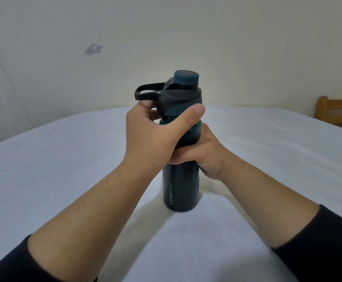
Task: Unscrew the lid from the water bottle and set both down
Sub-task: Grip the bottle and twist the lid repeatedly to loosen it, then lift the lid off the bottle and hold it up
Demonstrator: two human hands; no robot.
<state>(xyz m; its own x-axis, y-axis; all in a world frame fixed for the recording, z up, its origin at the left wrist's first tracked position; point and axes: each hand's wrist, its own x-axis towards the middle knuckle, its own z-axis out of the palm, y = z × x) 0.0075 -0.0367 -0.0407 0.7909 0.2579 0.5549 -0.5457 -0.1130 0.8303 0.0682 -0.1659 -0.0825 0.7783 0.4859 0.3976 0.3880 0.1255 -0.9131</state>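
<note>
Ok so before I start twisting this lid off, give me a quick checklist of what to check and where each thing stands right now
1. Water bottle upright, base on the white sheet: ok.
2. Right hand wrapped around the bottle's body to brace it: ok.
3. Left hand gripping the lid, thumb across its lower edge: ok.
4. Carry loop free, sticking out to the left above the fingers: ok.
5. Lid already loosened from the threads: cannot tell.
6. Firm footing: not ok, the sheet looks soft and wrinkled, so hold the bottle steady.
</note>
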